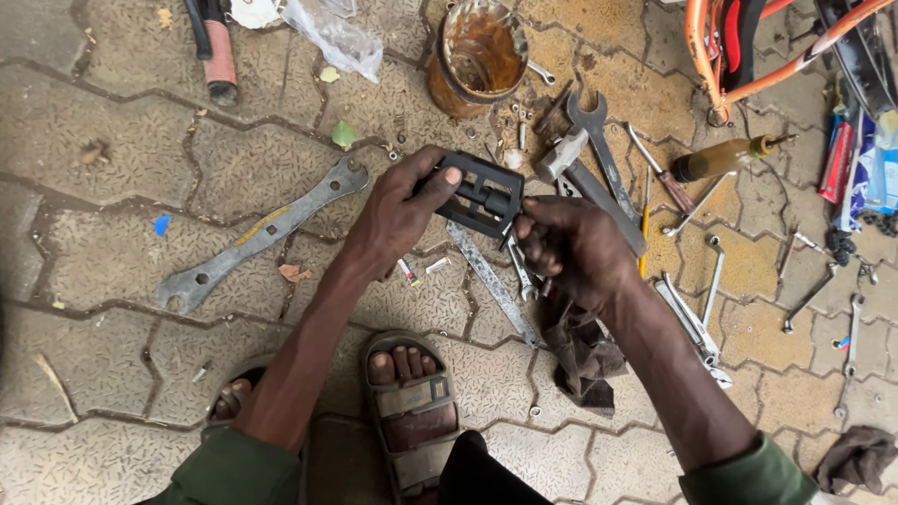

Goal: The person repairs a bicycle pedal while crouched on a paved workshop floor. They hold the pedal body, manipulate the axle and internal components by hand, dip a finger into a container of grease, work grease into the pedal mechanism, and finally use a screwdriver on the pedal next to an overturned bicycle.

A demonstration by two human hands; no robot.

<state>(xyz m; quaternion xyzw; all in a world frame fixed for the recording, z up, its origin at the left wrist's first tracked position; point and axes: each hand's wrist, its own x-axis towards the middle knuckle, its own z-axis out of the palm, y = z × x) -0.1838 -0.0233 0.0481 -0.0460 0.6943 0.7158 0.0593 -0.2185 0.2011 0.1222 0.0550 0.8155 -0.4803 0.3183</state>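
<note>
Held above the paved ground, near its middle: black bicycle pedal (484, 194), flat and rectangular, tilted slightly. Left hand (398, 210) closed around the pedal's left end, thumb laid across the top face, fingers curled beneath. Right hand (571, 248) closed at the pedal's lower right corner, fingers bunched; whether a small tool sits inside the grip cannot be told. Directly below the pedal, lying on the paving: long flat file (491, 281), and beside it a small spanner (520, 271). Left of the hands, diagonal on the ground: large flat wrench (262, 232). Toward the upper edge of the paving: rusty tin can (475, 58), upright, open mouth showing. Just beside it to the right: hammer (571, 154) and open-ended spanner (599, 140), overlapping. Under the right wrist: dark rag (582, 360), crumpled. At the right side: brown bottle (720, 159) lying on its side, several slim spanners scattered near. At the lower edge: sandalled foot (409, 411).
</note>
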